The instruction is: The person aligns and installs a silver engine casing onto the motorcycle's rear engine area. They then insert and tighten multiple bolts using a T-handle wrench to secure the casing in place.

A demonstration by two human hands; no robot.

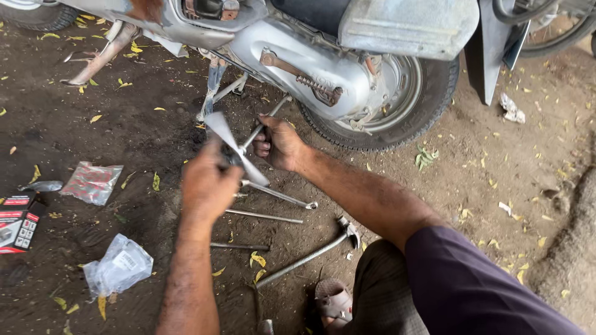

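Hands meet low beside a scooter's rear wheel (397,93), over bare dirt ground (484,167). Left hand (208,186) is closed around the hub of a cross wrench (239,155), its back to the camera, so the fingers are hidden; one flat arm of the wrench shows blurred above the knuckles, another slants down to the right. Right hand (279,144) is closed on the wrench arm that points up toward the scooter's engine case (304,68), thumb on top. The far tip of that arm ends just below the case, near the stand (217,93); whether it touches anything there cannot be told.

On the ground below the hands lie several thin metal rods (264,216), roughly side by side, and a hammer (310,254) with its head near the right forearm. To the left, well apart from the hands, lie two clear plastic bags (118,267) and a red and black box (17,222). Yellow leaves are scattered across the dirt, and a sandal (335,301) shows at the bottom edge
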